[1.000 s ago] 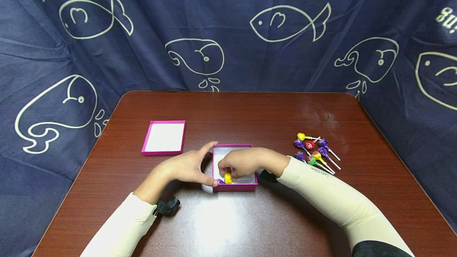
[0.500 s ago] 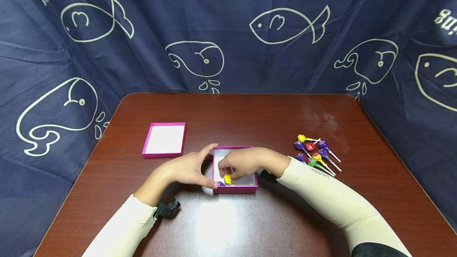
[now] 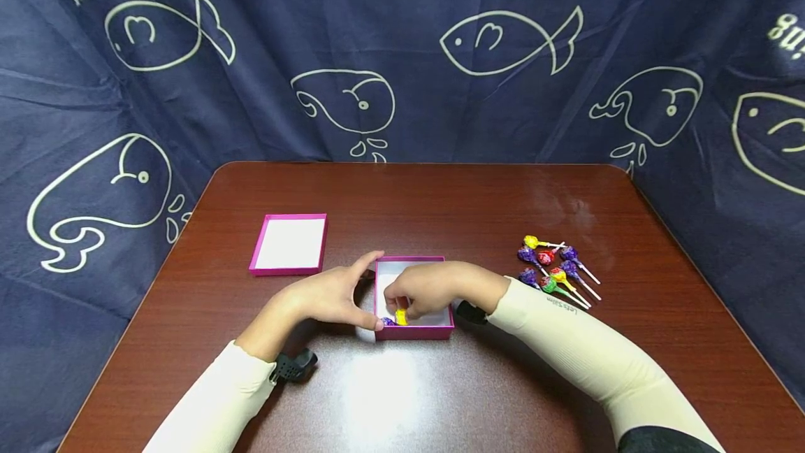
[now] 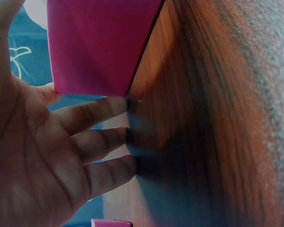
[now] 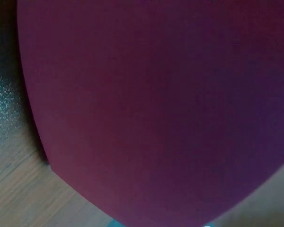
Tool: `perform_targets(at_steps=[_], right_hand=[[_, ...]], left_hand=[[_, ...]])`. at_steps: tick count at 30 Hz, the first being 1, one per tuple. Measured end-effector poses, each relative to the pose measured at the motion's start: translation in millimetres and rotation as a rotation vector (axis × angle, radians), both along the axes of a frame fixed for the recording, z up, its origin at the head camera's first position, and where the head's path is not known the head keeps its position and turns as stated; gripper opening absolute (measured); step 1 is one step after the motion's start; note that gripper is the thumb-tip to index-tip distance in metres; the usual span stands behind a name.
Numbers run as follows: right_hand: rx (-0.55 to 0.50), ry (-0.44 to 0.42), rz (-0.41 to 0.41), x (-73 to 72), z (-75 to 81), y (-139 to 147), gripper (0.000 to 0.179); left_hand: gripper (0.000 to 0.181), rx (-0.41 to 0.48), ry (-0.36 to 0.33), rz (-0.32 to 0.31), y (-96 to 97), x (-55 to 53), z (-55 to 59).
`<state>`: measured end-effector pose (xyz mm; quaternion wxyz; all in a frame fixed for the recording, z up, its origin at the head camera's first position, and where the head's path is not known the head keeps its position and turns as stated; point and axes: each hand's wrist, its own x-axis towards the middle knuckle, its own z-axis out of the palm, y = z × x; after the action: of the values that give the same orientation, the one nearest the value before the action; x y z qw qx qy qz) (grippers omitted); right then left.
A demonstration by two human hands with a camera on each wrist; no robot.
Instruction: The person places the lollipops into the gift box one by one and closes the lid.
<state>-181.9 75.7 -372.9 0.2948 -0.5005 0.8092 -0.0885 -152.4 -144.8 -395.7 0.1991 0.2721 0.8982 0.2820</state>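
The open pink box [image 3: 415,332] with a white inside stands mid-table. My left hand [image 3: 330,293] spans its left side in the head view, thumb at the near corner and index finger at the far corner. In the left wrist view its other fingers [image 4: 106,175] extend straight past the box wall, tips close to the table. Inside the box my right hand [image 3: 428,289] pinches a yellow-wrapped lollipop [image 3: 401,317], its stick hidden by the hand. A purple lollipop [image 3: 388,321] lies beside it in the near left corner. The box's pink wall [image 5: 151,109] fills most of the right wrist view.
A pink-edged lid [image 3: 291,243], white inside up, lies at the left behind my left hand. Several lollipops [image 3: 553,264] in purple, yellow, red and green are heaped on the right of the brown table [image 3: 465,208]. A dark blue curtain [image 3: 415,110] hangs behind it.
Both hands keep their places at the box. The yellow lollipop in the right fingers shifts and turns slightly; the head view bobs a little.
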Motion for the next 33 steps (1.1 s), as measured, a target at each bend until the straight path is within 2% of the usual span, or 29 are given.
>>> perform_targets(at_steps=[11,27,33], right_hand=[[-0.008,0.040,0.020,0.8,2.2,0.0,0.018],[-0.004,0.010,0.016,0.0,-2.5,2.4,0.019],[-0.021,-0.002,-0.022,-4.0,2.1,6.0,0.020]], left_hand=[[0.119,-0.011,0.015,-0.001,0.2,-1.1,0.1],[0.120,-0.003,0.008,0.000,0.0,-0.2,0.2],[0.119,-0.006,0.017,-0.002,0.2,-0.7,0.7]])
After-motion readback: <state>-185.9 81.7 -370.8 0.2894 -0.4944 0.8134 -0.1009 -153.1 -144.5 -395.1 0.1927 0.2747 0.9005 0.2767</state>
